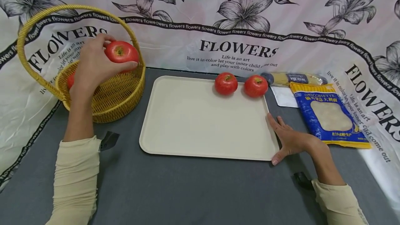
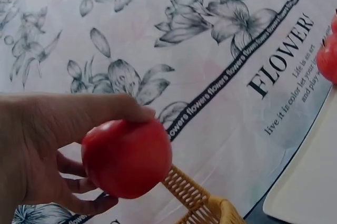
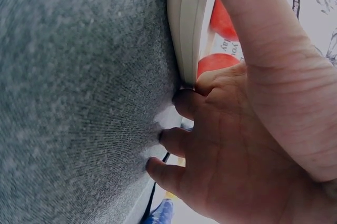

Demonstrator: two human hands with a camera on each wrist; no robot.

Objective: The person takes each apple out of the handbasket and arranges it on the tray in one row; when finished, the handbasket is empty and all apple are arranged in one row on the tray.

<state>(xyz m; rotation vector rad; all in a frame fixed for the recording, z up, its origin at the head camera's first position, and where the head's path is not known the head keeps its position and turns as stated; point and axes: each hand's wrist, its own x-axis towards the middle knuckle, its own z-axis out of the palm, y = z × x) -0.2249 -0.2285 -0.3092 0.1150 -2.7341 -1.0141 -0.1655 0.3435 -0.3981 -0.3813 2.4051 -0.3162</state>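
My left hand grips a red apple above the yellow wicker basket, under its tall hoop handle. In the left wrist view the thumb lies along the top of the apple and the other fingers curl beneath it. More red shows inside the basket, mostly hidden behind the hand. My right hand touches the right edge of the cream tray with fingers spread. Two red apples, one on the tray's far right part and one at its far right corner, sit side by side.
Right of the tray lie a blue and yellow pasta bag, a long clear pack of pasta and a white sheet. A flower-printed cloth rises behind the grey table surface.
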